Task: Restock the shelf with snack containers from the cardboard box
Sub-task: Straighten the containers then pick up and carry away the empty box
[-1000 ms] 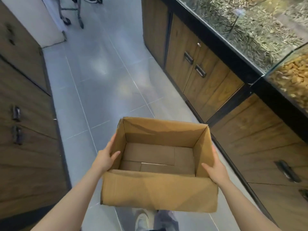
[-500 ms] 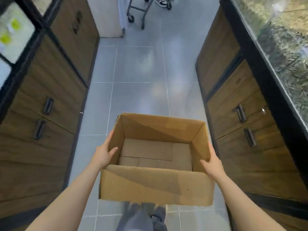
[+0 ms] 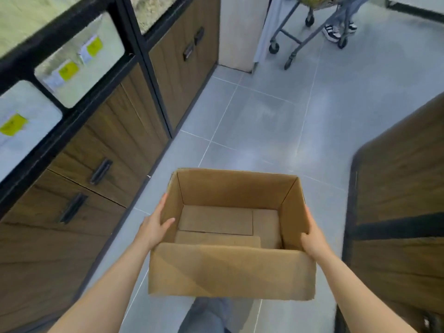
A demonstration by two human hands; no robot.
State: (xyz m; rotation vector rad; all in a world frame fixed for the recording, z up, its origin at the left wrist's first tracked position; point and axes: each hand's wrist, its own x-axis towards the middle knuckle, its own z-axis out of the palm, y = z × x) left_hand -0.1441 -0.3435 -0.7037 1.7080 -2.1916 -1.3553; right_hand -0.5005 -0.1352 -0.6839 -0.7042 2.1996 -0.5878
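While the cardboard box [image 3: 230, 239] hangs between both hands, its long side running across from one to the other, left hand [image 3: 153, 228] and right hand [image 3: 312, 239] each clasp an end wall, equally near; inside it no snack containers show.

- Your cardboard box [image 3: 230, 270] is plain matt brown card, creased.
- The cabinets [image 3: 105, 150] beside you show dark wood grain with black handles.
- The floor [image 3: 264, 121] is smooth grey tile with a slight sheen.
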